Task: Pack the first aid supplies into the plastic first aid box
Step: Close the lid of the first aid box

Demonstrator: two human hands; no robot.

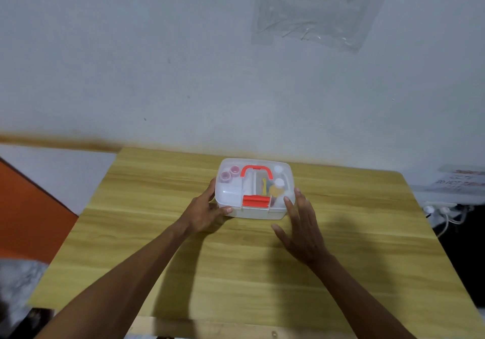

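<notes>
A translucent plastic first aid box [232, 194] with a red handle [256, 170] and a red front latch [256, 201] stands closed near the far edge of the wooden table [236, 273]. Through its lid I see pink tape rolls [228, 173], white-capped bottles [279, 181] and a yellow item. My left hand [207, 211] grips the box's front left corner, thumb on the front wall. My right hand [301, 228] is flat with fingers spread, fingertips touching the box's right front corner.
The table backs onto a white wall with a clear plastic sheet [317, 10] stuck on it. A white shelf with a power strip and cables [443, 210] stands at the right. An orange panel [29, 215] is at the left.
</notes>
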